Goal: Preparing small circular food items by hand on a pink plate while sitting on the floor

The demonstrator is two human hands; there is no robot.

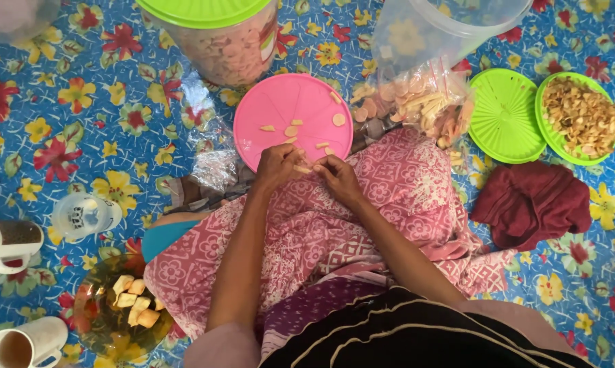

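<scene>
My left hand (277, 167) and my right hand (339, 178) meet over my lap at the near edge of a pink round lid (280, 109). Together their fingertips pinch a small pale cracker piece (302, 168). A few more cracker pieces (291, 130) lie scattered on the pink lid. Just right of the lid lies a clear plastic bag of raw crackers (416, 102), round and stick-shaped. My lap is covered by a pink patterned cloth (389, 197).
A green-lidded jar of crackers (219, 41) and an open clear container (444, 27) stand at the back. To the right lie a bare green lid (505, 116), a green lid heaped with chips (580, 116) and a maroon cloth (532, 201). At left: cups (7, 242), glass dish of snacks (127, 307).
</scene>
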